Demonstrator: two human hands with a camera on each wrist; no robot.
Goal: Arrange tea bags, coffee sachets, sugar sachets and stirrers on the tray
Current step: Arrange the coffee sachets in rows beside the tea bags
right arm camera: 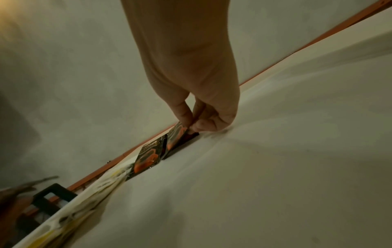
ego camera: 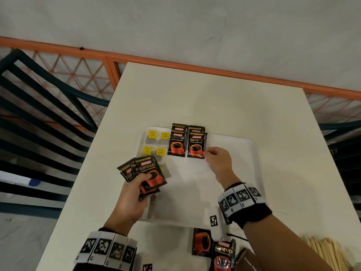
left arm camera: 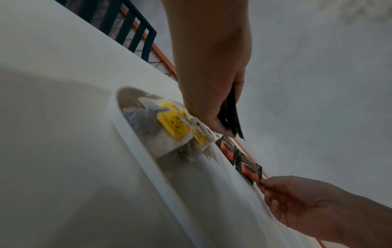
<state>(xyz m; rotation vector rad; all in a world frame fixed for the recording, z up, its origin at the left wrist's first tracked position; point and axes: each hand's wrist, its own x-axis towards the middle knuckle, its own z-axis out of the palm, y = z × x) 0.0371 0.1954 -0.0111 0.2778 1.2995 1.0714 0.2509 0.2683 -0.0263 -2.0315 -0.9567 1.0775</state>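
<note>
While right grip pinches tray sachet, left grip clutches sachet fan; tea bags beside.

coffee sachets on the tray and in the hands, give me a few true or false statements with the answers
1. The left hand grips a fan of several coffee sachets. True.
2. The right hand is flat on the tray, holding nothing. False: it pinches the near corner of the right front sachet.
3. The tea bags with yellow tags lie left of the sachets on the tray. True.
4. Every coffee sachet is already on the tray. False: loose sachets lie on the table near the person.
5. The wooden stirrers are lined up on the tray. False: they are off the tray, at the table's near right.
</note>
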